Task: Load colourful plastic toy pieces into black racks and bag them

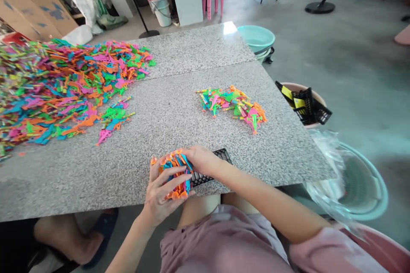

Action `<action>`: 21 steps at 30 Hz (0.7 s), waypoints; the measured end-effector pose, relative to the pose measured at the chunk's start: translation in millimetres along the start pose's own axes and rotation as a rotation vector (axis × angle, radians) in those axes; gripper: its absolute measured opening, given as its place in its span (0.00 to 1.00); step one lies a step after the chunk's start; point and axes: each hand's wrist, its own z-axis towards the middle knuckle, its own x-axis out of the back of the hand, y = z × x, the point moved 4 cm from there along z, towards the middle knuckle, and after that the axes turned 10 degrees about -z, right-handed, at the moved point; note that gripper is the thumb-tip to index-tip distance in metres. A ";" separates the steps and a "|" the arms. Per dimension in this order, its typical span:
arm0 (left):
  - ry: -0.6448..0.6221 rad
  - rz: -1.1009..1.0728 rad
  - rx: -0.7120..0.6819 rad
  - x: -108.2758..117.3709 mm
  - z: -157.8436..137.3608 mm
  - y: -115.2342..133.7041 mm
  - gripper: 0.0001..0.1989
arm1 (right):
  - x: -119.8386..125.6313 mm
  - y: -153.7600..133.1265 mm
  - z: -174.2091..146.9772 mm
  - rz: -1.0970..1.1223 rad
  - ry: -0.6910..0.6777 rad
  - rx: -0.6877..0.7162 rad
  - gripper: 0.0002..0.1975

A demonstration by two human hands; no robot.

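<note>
Well, left hand (156,193): wrapped over the bundle (175,162), grasping it — the fingers are spread, so a loose piece could slip through the gaps.
Right hand (202,160): bent in against the bundle's right side; its fingertips are hidden, so I cannot tell whether it grips or merely steadies. Uneven pressure there could skew the row.
Bundle: orange, blue and pink pieces packed side by side, at the hands, near the front edge of the table (166,115); slack fingers might let it fan out — and spill over that edge.
Tray (202,179): black grid, partly beneath the right hand; whether the bundle lies in it, I cannot tell. A bumped wrist could shift it.
Small pile (230,104): beyond the hands, rightward, jumbled; pieces may snag together if pulled.
Big pile (70,76): farther, leftward, heaped; disturbing it could start a slide.
</note>
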 end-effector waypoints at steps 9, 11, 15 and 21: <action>0.008 -0.038 0.006 -2.7 -1.0 -4.6 0.12 | -10.7 5.9 -1.7 0.081 0.024 -0.043 0.08; 0.006 -0.015 0.005 -0.6 -0.5 -2.4 0.11 | -8.1 0.8 1.2 0.095 -0.001 -0.011 0.08; -0.008 0.100 0.004 11.8 2.5 11.6 0.15 | -1.5 0.5 6.7 0.096 -0.011 0.019 0.08; -0.139 0.154 -0.191 11.9 18.8 31.5 0.16 | -15.0 -4.7 7.5 -0.015 -0.022 -0.062 0.09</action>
